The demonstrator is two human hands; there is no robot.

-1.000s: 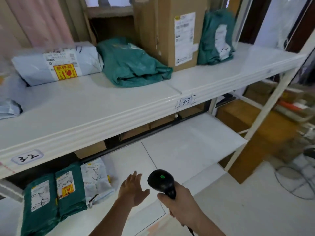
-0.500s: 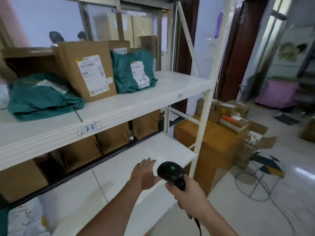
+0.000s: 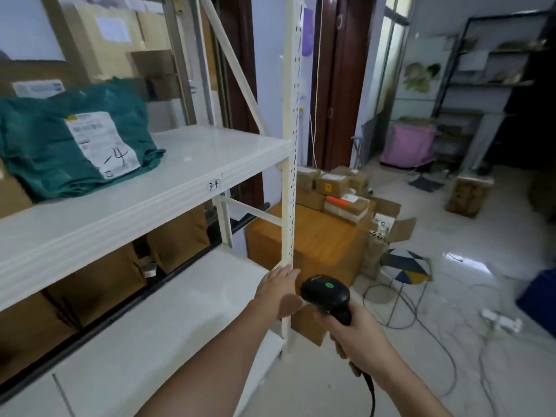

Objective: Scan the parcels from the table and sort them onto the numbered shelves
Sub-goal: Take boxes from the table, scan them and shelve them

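The right hand [image 3: 358,332] is curled round the handle of a black barcode scanner [image 3: 326,293], its green light facing up and its cable trailing down past the wrist; the grip is closed on it, probably so the scanner is ready for the next parcel. The left hand [image 3: 278,291] carries nothing, its fingers straight and flat, just at the white upright post [image 3: 290,145] at the corner of the shelf unit; whether it touches the post cannot be told.

The only sorted parcel in view is a green bag [image 3: 72,142] with a white label marked with a handwritten 4. It lies at the left end of the upper white shelf [image 3: 192,164], whose front edge bears the tag 3-4 [image 3: 214,185], so it seems already filed. The lower shelf [image 3: 168,302] shows bare white board.

Beyond the unit, cardboard boxes [image 3: 337,191] are stacked on a wooden cabinet [image 3: 319,239] on a glossy tiled floor [image 3: 481,236] strewn with cables. No desk with unsorted parcels is visible.
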